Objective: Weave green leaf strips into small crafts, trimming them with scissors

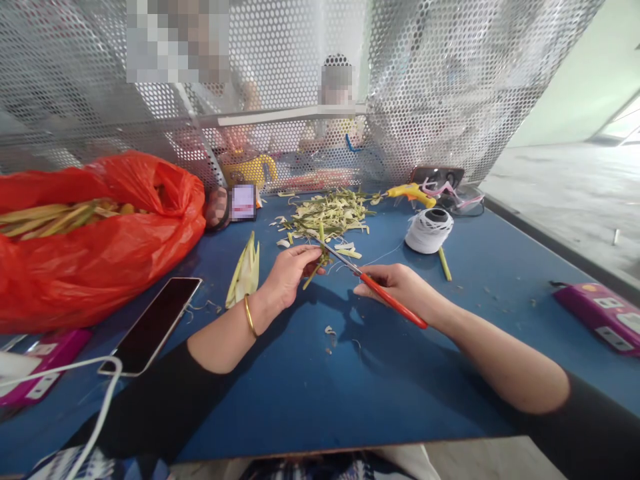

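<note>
My left hand pinches a small bundle of green plant strips over the blue table. In my right hand are red-handled scissors, their metal blades reaching to the bundle's upper part. Whether the blades touch it or are parted, I cannot tell. Just behind my hands lies a heap of pale green plant scraps. A thin thread runs from near the bundle towards a spool of white thread on the right. Pale husk leaves rest to the left of my left hand.
A red plastic bag of plant strips fills the left, near a phone and white cable. Purple power strips lie at both sides. A yellow glue gun and glasses sit before the perforated metal screen.
</note>
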`<action>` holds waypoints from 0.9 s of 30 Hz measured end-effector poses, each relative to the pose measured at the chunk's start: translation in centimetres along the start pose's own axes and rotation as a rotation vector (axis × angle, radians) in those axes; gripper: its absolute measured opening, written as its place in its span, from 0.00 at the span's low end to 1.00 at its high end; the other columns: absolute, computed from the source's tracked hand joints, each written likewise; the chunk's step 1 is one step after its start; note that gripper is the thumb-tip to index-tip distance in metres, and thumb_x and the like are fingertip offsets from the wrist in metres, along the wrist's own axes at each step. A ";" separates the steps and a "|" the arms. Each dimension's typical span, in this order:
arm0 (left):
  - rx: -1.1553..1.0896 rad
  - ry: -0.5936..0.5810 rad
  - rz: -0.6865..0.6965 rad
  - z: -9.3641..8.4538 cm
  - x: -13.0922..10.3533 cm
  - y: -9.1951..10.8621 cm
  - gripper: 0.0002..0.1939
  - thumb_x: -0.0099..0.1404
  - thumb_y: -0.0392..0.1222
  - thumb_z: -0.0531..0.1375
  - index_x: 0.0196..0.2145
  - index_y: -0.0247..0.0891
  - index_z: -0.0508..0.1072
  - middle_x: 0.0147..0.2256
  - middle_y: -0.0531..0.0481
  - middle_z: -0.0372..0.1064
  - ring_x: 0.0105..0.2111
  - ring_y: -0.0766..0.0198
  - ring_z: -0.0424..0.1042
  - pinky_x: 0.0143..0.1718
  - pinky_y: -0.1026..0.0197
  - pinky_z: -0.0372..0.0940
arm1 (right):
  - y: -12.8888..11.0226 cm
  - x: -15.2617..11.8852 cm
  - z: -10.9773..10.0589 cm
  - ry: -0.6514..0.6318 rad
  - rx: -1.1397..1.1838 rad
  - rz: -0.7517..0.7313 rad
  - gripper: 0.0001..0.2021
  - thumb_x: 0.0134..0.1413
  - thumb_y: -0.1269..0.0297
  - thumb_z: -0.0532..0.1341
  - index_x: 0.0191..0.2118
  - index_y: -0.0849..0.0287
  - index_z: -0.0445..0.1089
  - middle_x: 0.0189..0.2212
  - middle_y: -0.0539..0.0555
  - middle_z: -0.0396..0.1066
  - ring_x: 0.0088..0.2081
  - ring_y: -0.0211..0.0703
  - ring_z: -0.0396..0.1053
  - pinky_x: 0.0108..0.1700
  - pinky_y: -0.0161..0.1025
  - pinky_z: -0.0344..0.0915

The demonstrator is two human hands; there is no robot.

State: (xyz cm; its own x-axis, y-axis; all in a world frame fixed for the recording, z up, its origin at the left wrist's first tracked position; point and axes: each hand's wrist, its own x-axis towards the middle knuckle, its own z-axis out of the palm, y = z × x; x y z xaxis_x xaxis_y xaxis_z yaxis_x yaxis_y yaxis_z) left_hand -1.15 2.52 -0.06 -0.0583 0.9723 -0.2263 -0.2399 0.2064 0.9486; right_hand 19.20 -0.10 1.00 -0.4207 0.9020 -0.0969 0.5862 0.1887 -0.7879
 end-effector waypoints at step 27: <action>-0.307 -0.007 -0.050 -0.4 -0.4 2.0 0.06 0.55 0.26 0.61 0.27 0.34 0.73 0.26 0.52 0.73 0.26 0.69 0.73 0.31 0.67 0.66 | -0.1 -0.8 -0.7 0.068 0.180 -0.247 0.28 0.51 0.39 0.58 0.42 0.63 0.68 0.25 0.47 0.55 0.25 0.34 0.51 0.24 0.33 0.52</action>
State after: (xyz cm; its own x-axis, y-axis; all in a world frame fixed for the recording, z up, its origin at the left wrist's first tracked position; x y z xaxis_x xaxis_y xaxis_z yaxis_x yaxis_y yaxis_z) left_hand -1.99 2.48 1.82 -0.0324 0.9629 -0.2680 -0.5243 0.2119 0.8247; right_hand 19.99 -0.57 1.61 -0.4845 0.8624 0.1468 0.3377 0.3392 -0.8780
